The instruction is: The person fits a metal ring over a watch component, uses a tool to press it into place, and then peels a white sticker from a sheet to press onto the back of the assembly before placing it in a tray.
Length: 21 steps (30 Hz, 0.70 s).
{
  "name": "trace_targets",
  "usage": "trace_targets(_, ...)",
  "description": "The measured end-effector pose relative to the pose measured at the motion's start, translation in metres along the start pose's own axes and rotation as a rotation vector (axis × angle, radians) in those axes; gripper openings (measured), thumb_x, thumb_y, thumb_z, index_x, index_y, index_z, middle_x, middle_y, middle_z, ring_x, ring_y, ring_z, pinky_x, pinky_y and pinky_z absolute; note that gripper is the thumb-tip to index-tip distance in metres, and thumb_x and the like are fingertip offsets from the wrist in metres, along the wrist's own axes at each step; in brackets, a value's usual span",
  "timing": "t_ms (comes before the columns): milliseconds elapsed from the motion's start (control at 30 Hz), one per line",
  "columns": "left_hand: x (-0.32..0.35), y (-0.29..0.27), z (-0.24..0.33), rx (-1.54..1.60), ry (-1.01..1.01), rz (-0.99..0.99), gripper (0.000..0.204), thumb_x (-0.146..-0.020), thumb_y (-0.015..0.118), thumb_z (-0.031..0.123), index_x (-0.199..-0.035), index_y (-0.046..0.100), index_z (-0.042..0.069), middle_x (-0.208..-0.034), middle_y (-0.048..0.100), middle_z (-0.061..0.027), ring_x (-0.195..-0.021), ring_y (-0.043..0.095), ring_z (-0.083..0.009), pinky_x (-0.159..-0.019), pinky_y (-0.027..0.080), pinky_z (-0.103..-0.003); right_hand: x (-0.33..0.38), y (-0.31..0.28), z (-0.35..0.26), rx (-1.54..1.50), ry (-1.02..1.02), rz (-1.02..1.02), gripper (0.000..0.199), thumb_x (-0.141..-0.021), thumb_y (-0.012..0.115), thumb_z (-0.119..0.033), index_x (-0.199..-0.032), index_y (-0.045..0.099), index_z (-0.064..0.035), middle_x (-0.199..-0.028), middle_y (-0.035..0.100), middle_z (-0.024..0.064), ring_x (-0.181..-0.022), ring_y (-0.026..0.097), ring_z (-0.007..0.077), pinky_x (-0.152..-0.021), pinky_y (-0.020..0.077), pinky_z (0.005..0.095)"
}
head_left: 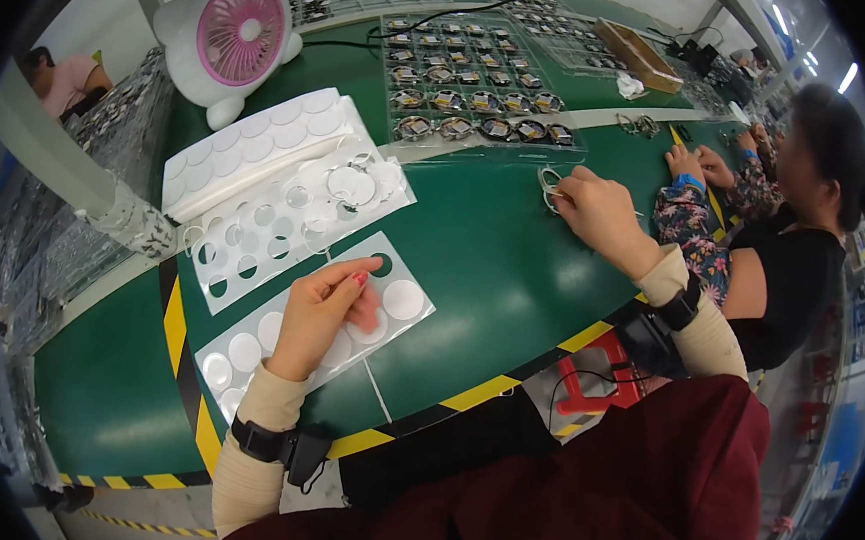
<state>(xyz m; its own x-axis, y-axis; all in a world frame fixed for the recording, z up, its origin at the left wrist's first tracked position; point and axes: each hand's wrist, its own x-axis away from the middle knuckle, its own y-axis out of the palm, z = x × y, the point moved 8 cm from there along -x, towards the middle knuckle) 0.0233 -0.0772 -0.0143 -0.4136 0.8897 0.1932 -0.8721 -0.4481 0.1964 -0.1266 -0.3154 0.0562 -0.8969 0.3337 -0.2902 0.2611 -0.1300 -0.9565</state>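
Observation:
My left hand point(317, 314) is over a white sheet of round stickers point(243, 352), its index finger stretched beside a hole at the sheet's upper right. Some of its fingers are smeared by motion, so I cannot see whether they hold anything. Farther right, above the green table, my right hand point(600, 214) is closed on a small ring-shaped part point(548, 190), pale and partly hidden by the fingers. Beyond my left hand lies a used backing sheet point(241, 282) with holes and loose clear rings on it, next to a stack of sticker sheets point(235, 151).
A white and pink fan point(240, 36) stands at the back left. Clear trays of round electronic parts point(476, 82) line the far side, with a wooden box point(638, 56) behind. At right a co-worker point(792, 225) works at the same table; striped tape point(479, 396) marks its near edge.

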Motion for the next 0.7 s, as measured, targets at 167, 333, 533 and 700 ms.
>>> trace_targets(167,-0.002,0.015,-0.003,0.328,0.011,-0.077,0.043,-0.092,0.045,0.015,-0.132,0.035,0.004,-0.125,0.046,-0.0138,-0.106,0.053,-0.0220,-0.090,0.045,-0.030,-0.004,-0.032,-0.119,-0.410,-0.252,0.174,0.008,-0.072,0.063,-0.008,-0.077,0.059,-0.0042,-0.071,0.053,0.0081,-0.059,0.056,0.0261,-0.050,0.0443,0.0352)
trace_targets(333,0.005,0.008,0.015,0.353,0.142,-0.150,0.059,-0.090,0.047,0.029,-0.138,0.020,0.007,-0.132,0.039,-0.0129,-0.112,0.048,-0.0240,-0.095,0.040,-0.036,-0.010,-0.030,-0.197,-0.481,-0.502,0.267,0.015,-0.069,0.066,-0.006,-0.082,0.059,-0.0045,-0.078,0.055,0.0069,-0.056,0.056,0.0224,-0.048,0.0441,0.0307)
trace_targets(533,0.006,-0.016,0.012,0.619,0.162,-0.239,0.058,-0.090,0.046,0.037,-0.137,0.024,0.011,-0.132,0.040,-0.0133,-0.115,0.046,-0.0251,-0.097,0.039,-0.039,-0.039,-0.037,-0.202,-0.727,-0.393,0.378,0.023,-0.070,0.067,-0.008,-0.091,0.060,-0.0046,-0.080,0.055,0.0054,-0.055,0.054,0.0172,-0.049,0.0436,0.0265)
trace_targets(700,0.006,-0.014,0.007,0.735,0.106,-0.216,0.050,-0.093,0.037,0.036,-0.131,0.031,0.004,-0.120,0.046,-0.0110,-0.112,0.047,-0.0214,-0.097,0.039,-0.043,-0.061,-0.006,-0.199,-1.140,-0.144,0.126,0.025,-0.074,0.065,-0.008,-0.098,0.058,-0.0034,-0.079,0.055,0.0021,-0.058,0.052,0.0080,-0.053,0.0429,0.0205)
